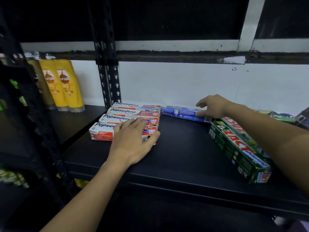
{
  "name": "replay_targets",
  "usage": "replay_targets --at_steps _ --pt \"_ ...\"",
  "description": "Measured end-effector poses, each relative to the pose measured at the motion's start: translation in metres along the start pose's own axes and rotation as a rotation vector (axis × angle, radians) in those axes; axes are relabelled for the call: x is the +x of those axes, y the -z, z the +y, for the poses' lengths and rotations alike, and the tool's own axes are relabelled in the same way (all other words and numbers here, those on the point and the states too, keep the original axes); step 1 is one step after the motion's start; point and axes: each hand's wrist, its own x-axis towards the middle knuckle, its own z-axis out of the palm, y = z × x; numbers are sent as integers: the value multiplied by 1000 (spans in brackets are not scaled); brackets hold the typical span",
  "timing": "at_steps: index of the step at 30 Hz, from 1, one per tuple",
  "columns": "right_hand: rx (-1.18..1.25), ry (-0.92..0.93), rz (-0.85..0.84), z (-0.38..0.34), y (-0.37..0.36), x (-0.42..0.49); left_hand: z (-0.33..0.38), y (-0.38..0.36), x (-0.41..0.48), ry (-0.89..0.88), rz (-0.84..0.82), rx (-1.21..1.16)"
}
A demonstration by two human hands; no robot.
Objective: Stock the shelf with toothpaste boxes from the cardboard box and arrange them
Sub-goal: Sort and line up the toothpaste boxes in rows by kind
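Left arm: extended forward from the lower left, forearm bare, wrist straight. The left hand [133, 141] lay palm down across the row of four Pepsodent boxes [120, 113]. Its fingers were straight and close together over the two nearest cartons. The thumb was spread wide against the right end of the nearest Pepsodent box [100, 131]. The hand pressed flat; no finger curled under a carton.

Right arm: extended from the right edge, passing above the Zact boxes [234, 148]. The right hand [213, 106] reached the right end of the Safi box [180, 112]. Its fingers were loosely extended and spread, the thumb laid on the carton's upper face. No closed grasp was visible.

Materials and shapes:
- Pepsodent boxes: long rectangular cartons, glossy white and red print, lying side by side with long edges touching, at the left of the shelf board [184, 148]. The nearest carton's right end looked torn.
- Safi box: slim blue carton, lying flat at the rear, just beside the Pepsodent row.
- Zact boxes: green glossy cartons with red lettering, set at an angle on the right.
- Shelf board: matte black, smooth, rounded front edge.
- Upright post [107, 64]: black perforated steel angle.
- Sunsilk bottles [66, 84]: yellow plastic, standing on their caps on the adjacent bay.
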Motion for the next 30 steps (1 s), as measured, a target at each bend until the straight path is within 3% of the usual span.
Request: replay_targets --at_steps 8,30 --pt "18 -5 -91 -7 -9 19 -3 -2 1 -5 22 5" --pt "76 33 -24 8 -17 31 -3 -6 2 -7 24 0"
